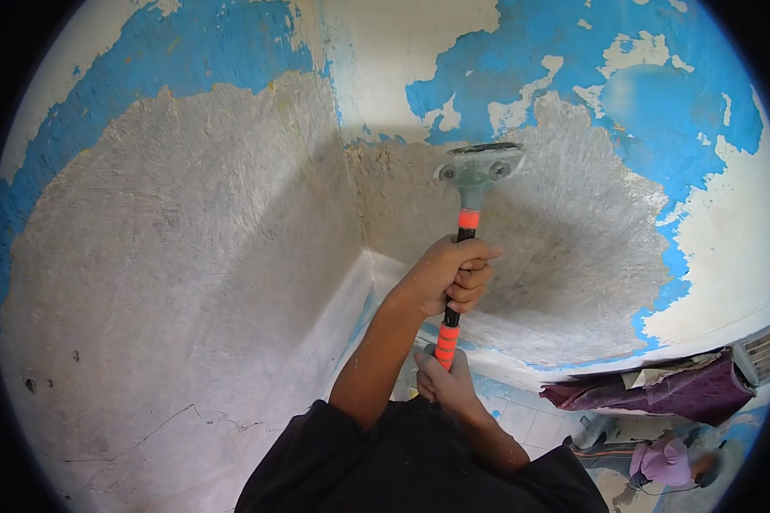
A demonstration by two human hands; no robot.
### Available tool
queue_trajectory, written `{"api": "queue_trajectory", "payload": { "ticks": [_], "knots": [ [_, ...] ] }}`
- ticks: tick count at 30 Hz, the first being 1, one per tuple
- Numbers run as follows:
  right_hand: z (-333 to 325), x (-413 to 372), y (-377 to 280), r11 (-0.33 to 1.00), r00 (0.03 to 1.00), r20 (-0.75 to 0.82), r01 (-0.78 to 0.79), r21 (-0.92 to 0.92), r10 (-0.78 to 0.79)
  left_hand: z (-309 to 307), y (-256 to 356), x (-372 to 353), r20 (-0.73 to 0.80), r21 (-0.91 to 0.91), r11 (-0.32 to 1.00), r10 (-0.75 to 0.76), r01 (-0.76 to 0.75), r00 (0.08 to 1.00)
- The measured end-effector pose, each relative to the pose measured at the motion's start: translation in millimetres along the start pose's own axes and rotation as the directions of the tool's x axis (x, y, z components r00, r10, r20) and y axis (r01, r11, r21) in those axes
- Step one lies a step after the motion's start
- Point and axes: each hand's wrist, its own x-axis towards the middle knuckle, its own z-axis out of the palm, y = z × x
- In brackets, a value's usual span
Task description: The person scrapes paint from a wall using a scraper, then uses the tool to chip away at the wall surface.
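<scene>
A long-handled wall scraper (469, 197) reaches up from my body to the wall. Its grey head has two round knobs, and its dark blade edge lies at the border between bare plaster and peeling paint. My left hand (455, 275) is closed around the black middle of the handle. Lower down, my right hand (449, 378) grips the handle's orange end. Around the blade, blue paint (539, 51) and white patches cover the upper wall, with rough grey plaster (590, 231) exposed below them.
The left wall (162, 222) is largely bare plaster, meeting the right wall in a corner. A purple cloth (684, 389) is draped over something at the lower right. Beyond it, a person in a pink top (663, 460) is near the tiled floor (522, 419).
</scene>
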Motion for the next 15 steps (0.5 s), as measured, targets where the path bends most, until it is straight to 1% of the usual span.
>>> {"api": "queue_trajectory", "payload": {
  "ticks": [1,4,5,7,8,10,11,13,15],
  "knots": [
    [-1.0,-2.9,2.4,1.0,1.0,-0.01,-0.021,0.002,0.021,-5.0,-5.7,-0.6,-0.01,-0.022,1.0,0.013,-0.013,1.0],
    [-1.8,-12.2,17.4,0.997,0.998,-0.01,-0.054,0.052,0.055,-13.8,-27.0,0.0,-0.024,-0.087,0.988,-0.132,0.129,0.991],
    [-1.7,-11.9,21.2,0.995,0.998,-0.003,-0.055,0.078,0.056,-13.6,-26.0,1.4,-0.019,-0.065,0.99,-0.124,0.123,0.992],
    [-3.7,-4.2,18.6,0.999,0.998,-0.044,-0.034,0.008,0.034,-9.1,-21.3,2.0,-0.009,-0.025,0.994,-0.111,0.111,0.994],
    [-4.9,-0.3,15.2,0.999,0.998,-0.066,-0.024,-0.027,0.022,-6.5,-12.4,2.8,-0.006,-0.012,0.997,-0.079,0.079,0.997],
    [-2.0,4.3,0.4,0.999,1.0,-0.004,0.008,-0.05,-0.008,2.0,11.0,0.5,0.0,0.014,1.0,-0.027,0.027,1.0],
    [-1.3,4.5,-3.8,0.998,0.999,0.03,0.026,-0.061,-0.024,0.2,8.3,-0.1,0.011,0.011,1.0,-0.011,0.011,1.0],
    [-3.9,4.9,0.8,1.0,1.0,0.025,-0.007,-0.026,0.007,-8.8,2.7,-1.0,0.025,0.014,1.0,0.027,-0.027,0.999],
    [-2.9,-0.9,13.4,0.999,0.999,0.017,-0.034,0.019,0.033,-15.3,-11.1,-2.1,0.004,-0.031,0.996,-0.08,0.08,0.997]
  ]
}}
